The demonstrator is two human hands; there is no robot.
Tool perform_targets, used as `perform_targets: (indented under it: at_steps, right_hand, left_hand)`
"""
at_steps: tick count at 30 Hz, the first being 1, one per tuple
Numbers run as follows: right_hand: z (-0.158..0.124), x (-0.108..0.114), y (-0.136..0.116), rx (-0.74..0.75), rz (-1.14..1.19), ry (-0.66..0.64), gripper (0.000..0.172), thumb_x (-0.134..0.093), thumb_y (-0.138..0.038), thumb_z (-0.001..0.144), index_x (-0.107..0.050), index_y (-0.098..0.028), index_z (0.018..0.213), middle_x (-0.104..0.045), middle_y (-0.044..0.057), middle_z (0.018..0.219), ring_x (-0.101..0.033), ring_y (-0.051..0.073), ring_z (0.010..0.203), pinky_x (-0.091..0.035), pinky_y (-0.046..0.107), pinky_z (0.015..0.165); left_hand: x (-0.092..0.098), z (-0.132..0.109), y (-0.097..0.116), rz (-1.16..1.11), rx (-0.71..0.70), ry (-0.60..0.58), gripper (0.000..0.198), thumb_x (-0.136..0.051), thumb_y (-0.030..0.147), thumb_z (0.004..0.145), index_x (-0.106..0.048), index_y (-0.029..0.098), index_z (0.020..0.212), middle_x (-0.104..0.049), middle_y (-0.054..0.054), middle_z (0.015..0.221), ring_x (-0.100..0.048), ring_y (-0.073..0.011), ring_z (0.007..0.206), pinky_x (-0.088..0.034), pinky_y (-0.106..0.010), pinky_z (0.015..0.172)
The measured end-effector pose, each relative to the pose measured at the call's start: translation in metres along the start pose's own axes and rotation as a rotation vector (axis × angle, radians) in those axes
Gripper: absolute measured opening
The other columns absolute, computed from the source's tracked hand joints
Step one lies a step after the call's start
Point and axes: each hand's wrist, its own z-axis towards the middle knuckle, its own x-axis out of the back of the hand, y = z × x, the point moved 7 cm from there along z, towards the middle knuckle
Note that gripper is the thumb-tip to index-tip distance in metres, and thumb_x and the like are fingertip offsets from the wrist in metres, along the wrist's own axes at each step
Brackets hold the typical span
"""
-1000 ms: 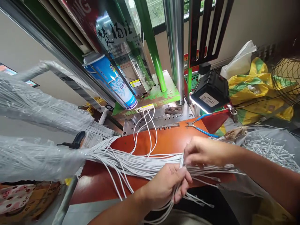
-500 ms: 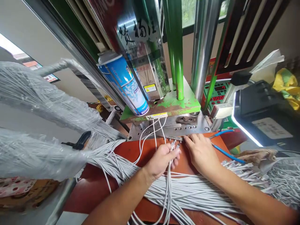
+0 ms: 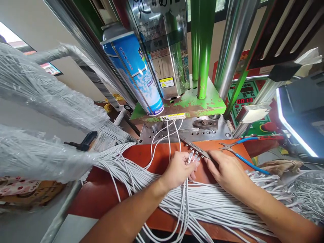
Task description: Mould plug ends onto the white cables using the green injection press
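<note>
The cables (image 3: 202,206) are plain white, fanned across an orange-brown table (image 3: 149,153). Beyond them stands an aerosol can (image 3: 134,74) in blue and white with a cloudy swirl pattern, beside a bright green column (image 3: 204,44) and a press plate (image 3: 199,104) of green paint worn into rusty brown patches. Blue handles mark the pliers (image 3: 249,164), and red digits glow on the green control panel (image 3: 244,100).

blue spray can (image 3: 134,74) | blue-handled pliers (image 3: 249,164) | probably press control panel (image 3: 244,98)
</note>
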Motion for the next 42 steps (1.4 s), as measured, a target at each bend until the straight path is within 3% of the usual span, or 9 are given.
perform_targets:
  at_steps: [8,13,20,25,32,37,42]
  right_hand:
    - [0.001,-0.010,-0.009,0.128,-0.205,-0.022,0.026,-0.037,-0.032,0.105,-0.061,-0.021,0.103,-0.070,0.006,0.090,-0.066,0.023,0.076,-0.033,0.034,0.062]
    - [0.001,-0.007,-0.006,0.108,-0.210,0.030,0.032,-0.035,-0.038,0.107,-0.061,-0.020,0.102,-0.069,0.006,0.087,-0.067,0.023,0.076,-0.035,0.034,0.063]
    - [0.001,-0.008,-0.005,0.114,-0.101,-0.010,0.032,-0.037,-0.040,0.107,-0.062,-0.021,0.103,-0.071,0.007,0.088,-0.068,0.024,0.079,-0.039,0.034,0.068]
    - [0.002,-0.002,-0.003,0.090,-0.056,0.052,0.030,-0.039,-0.040,0.107,-0.061,-0.021,0.099,-0.069,0.006,0.084,-0.065,0.022,0.074,-0.039,0.034,0.070]
    - [0.002,-0.008,-0.008,0.158,-0.074,-0.016,0.031,-0.037,-0.039,0.107,-0.059,-0.021,0.093,-0.067,0.006,0.080,-0.063,0.022,0.072,-0.036,0.034,0.066]
    - [0.006,-0.002,-0.008,0.134,0.007,-0.012,0.030,-0.039,-0.039,0.106,-0.059,-0.022,0.092,-0.068,0.006,0.081,-0.063,0.022,0.072,-0.038,0.035,0.067]
    - [0.009,0.011,0.000,0.055,0.100,0.105,0.029,-0.043,-0.041,0.106,-0.065,-0.022,0.106,-0.073,0.007,0.093,-0.066,0.023,0.080,-0.043,0.035,0.073]
  left_hand:
    - [0.001,0.000,-0.001,0.065,0.009,0.009,0.027,-0.073,0.038,0.084,-0.063,0.015,0.073,-0.061,-0.001,0.051,-0.059,-0.0123,0.043,-0.046,-0.019,0.044]
    - [0.004,0.000,-0.003,0.125,0.049,-0.010,0.027,-0.071,0.038,0.084,-0.064,0.015,0.072,-0.063,-0.003,0.051,-0.055,-0.0115,0.039,-0.036,-0.017,0.037]
    - [0.004,0.001,-0.004,0.043,0.022,0.005,0.029,-0.074,0.039,0.082,-0.064,0.015,0.073,-0.064,-0.003,0.054,-0.060,-0.0129,0.044,-0.045,-0.019,0.044]
    - [0.004,-0.001,-0.002,0.051,0.040,0.007,0.029,-0.073,0.039,0.083,-0.064,0.014,0.071,-0.063,-0.003,0.053,-0.058,-0.0122,0.043,-0.045,-0.020,0.044]
    - [0.002,-0.002,0.003,0.021,0.056,-0.010,0.031,-0.072,0.038,0.084,-0.063,0.014,0.067,-0.062,-0.004,0.050,-0.058,-0.0121,0.043,-0.043,-0.019,0.043]
    - [0.001,0.003,0.003,-0.078,0.048,-0.079,0.043,-0.069,0.052,0.086,-0.061,0.013,0.070,-0.064,-0.006,0.058,-0.063,-0.0141,0.049,-0.051,-0.023,0.050]
    - [0.020,0.007,0.009,-0.014,-0.092,0.072,0.034,-0.057,0.049,0.097,-0.058,0.016,0.091,-0.056,0.004,0.061,-0.047,-0.0066,0.046,-0.038,-0.018,0.048]
